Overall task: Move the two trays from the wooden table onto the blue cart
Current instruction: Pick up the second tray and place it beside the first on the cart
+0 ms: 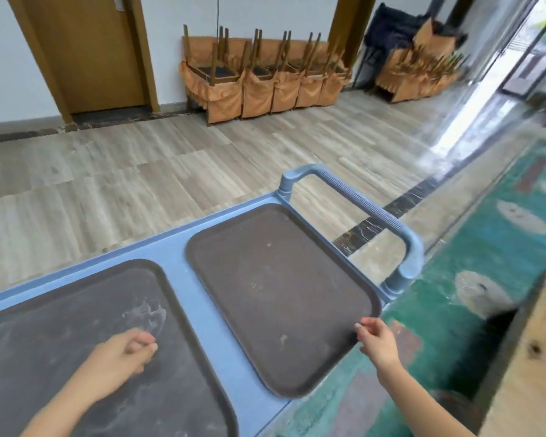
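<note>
Two dark brown trays lie flat side by side on the blue cart (183, 279). The left tray (76, 310) has pale smears on it. My left hand (117, 357) rests on its surface with curled fingers and nothing in them. The right tray (275, 288) sits by the cart's handle (360, 200), its near corner reaching the cart's edge. My right hand (377, 342) hovers just off that near right corner, fingers loosely apart, fingertips at the rim, holding nothing. A corner of the wooden table (533, 357) shows at the right edge.
Green patterned carpet (454, 310) lies between the cart and the wooden table. Beyond the cart is wood-look floor. Stacked chairs with orange covers (259, 77) stand along the far wall, beside a brown door (89, 48).
</note>
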